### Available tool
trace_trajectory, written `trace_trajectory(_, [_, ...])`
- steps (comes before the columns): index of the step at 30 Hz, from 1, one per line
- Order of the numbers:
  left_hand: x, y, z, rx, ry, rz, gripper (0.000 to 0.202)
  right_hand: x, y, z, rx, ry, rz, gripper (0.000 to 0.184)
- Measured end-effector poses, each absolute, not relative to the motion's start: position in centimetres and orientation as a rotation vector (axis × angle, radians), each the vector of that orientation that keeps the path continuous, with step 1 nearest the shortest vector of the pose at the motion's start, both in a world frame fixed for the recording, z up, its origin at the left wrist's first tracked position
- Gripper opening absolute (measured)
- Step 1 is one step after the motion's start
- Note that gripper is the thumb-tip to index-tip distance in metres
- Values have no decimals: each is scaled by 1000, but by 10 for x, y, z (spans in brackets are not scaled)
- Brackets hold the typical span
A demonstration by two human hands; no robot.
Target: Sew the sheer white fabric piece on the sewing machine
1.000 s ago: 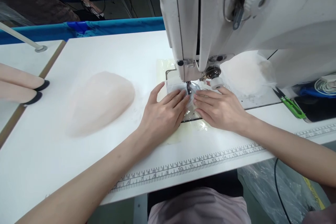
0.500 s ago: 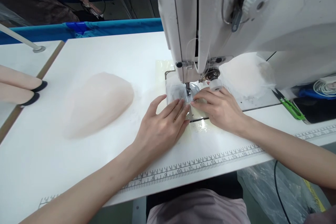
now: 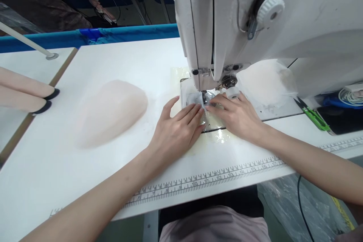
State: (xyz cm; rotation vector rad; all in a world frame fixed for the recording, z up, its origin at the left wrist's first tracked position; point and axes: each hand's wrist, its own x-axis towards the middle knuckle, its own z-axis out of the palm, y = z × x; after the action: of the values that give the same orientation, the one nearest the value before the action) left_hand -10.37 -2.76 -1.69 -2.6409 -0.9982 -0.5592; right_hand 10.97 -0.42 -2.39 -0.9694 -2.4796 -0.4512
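Observation:
A white sewing machine (image 3: pixel 312 19) stands over the table, its presser foot (image 3: pixel 204 97) lowered onto a small piece of sheer, whitish fabric (image 3: pixel 193 99). My left hand (image 3: pixel 177 128) lies palm down just left of the foot, fingers stretched over the fabric and thumb held out. From the right, my right hand (image 3: pixel 239 115) reaches in beside the foot, thumb and index tips close together at the fabric's edge. Beneath the hands, clear yellowish film (image 3: pixel 219 136) covers part of the machine bed.
Pale sheer pieces (image 3: pixel 119 109) lie at left, more (image 3: pixel 266 79) behind the needle area. Green thread snips (image 3: pixel 316 118) rest beside a dark flat object (image 3: pixel 340 119). Two beige tubes with black ends (image 3: pixel 25 98) jut in from the left. A ruler strip (image 3: pixel 195 184) follows the front edge.
The view has shifted slightly. Both hands stay at the presser foot, with hardly any visible movement of fingers or fabric.

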Motion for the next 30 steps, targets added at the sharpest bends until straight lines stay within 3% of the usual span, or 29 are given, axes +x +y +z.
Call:
trace_trajectory(11, [-105,-10,-19,-2669,-1202,-548,35,111,-2,-19,-995,-2469,-480,34])
trace_trajectory(19, [-114,-1,-16,-2607,-1458,-556,32,115,-5,-17,-996,-2401,-306,27])
trace_trajectory(23, [-130,-7,19,-2832,-1473,-368,31,111,-13,-8,-880,-2399,122,36])
trace_trajectory(27, [-152,-25,60,-3243,-1691,-279,30,92,-22,22,-855,-2391,892,71])
trace_trajectory(30, [-168,-37,78,-3285,-1833,-411,30,69,-23,43,-805,-2190,1558,32])
